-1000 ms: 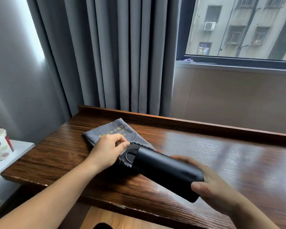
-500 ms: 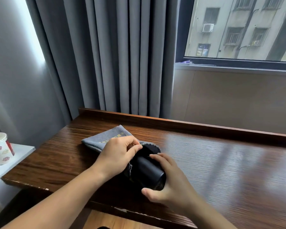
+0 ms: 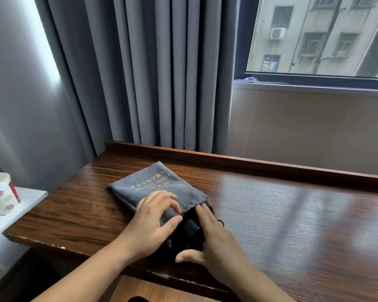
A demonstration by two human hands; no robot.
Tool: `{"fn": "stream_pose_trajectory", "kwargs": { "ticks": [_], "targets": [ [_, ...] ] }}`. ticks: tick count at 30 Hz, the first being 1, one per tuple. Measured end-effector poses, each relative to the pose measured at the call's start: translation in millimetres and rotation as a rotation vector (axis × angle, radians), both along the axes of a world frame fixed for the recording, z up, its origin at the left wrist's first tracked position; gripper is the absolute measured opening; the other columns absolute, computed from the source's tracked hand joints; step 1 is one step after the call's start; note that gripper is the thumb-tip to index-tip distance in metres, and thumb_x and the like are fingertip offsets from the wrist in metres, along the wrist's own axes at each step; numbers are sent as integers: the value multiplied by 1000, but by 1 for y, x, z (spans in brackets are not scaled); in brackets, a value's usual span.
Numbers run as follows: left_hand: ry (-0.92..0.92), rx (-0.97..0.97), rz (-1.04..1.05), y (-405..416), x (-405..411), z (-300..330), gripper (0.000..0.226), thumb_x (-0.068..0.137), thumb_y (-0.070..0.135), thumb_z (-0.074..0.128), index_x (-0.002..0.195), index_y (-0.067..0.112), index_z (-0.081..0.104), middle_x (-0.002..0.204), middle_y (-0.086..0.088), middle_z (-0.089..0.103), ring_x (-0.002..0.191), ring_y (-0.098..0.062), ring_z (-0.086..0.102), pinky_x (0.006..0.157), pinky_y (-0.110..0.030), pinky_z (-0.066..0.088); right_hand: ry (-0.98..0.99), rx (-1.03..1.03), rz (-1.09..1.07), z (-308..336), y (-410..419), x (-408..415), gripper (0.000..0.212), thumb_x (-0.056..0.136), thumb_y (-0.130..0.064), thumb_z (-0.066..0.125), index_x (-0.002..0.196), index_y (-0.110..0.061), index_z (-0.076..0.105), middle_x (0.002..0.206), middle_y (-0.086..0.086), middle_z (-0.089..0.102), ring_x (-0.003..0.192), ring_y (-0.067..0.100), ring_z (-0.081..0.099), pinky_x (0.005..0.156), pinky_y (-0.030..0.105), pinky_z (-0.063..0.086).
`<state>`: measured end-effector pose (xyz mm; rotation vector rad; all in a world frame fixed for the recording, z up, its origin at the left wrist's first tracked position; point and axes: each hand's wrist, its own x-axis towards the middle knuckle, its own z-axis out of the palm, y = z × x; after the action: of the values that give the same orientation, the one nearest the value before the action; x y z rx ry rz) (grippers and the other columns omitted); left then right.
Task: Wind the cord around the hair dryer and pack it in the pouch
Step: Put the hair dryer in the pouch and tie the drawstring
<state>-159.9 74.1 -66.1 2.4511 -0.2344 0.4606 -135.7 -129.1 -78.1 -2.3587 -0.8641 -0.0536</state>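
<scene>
left hand (image 3: 153,223) pinches the pouch (image 3: 153,188) mouth; flat-fingered right hand (image 3: 212,240) pushes the hair dryer (image 3: 190,231) in; next, seat it fully.

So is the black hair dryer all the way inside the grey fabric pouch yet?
No, the black hair dryer's end still sticks out of the grey fabric pouch's mouth, between the left hand and right hand.

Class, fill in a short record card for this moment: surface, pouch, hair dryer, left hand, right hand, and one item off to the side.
surface: wooden table
pouch: grey pouch, lying flat, mouth toward the person
hair dryer: black hair dryer, mostly inside, end showing
left hand: left hand pinches the pouch's edge
right hand: right hand, fingers straight, pushes the dryer
side item: paper cup on a white shelf
</scene>
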Motion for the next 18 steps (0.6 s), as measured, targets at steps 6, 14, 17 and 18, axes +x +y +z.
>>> {"fn": "stream_pose_trajectory", "kwargs": {
  "ticks": [6,14,17,18],
  "targets": [
    [310,198,99,-19,-22,-14,105,51,102,24,146,59,9,154,27,-21,143,-8,-34,121,-51,-8,-186,214,-269,-3,-30,23,29,90,-44,45,114,-36,58,113,-16,63,104,6,59,83,18,42],
    [183,116,-72,-21,-15,-18,78,73,63,63,142,48,31,161,21,-2,143,-1,-32,123,-32,5,-16,-36,-121,-28,-24,61,47,83,-26,46,128,-27,55,123,-9,65,118,14,52,106,28,35],
    [174,129,-128,-16,-8,-17,74,74,58,66,140,48,34,160,24,1,144,1,-29,119,-25,5,-94,17,-169,-20,-24,54,24,78,-19,47,91,-18,68,91,-1,72,91,21,61,77,29,42],
    [172,130,-149,-14,-6,-16,73,74,56,67,139,49,35,160,24,1,144,1,-28,119,-24,6,-101,30,-188,-20,-28,53,21,78,-18,47,86,-17,66,87,-1,71,87,21,61,74,31,42]
  ]
}}
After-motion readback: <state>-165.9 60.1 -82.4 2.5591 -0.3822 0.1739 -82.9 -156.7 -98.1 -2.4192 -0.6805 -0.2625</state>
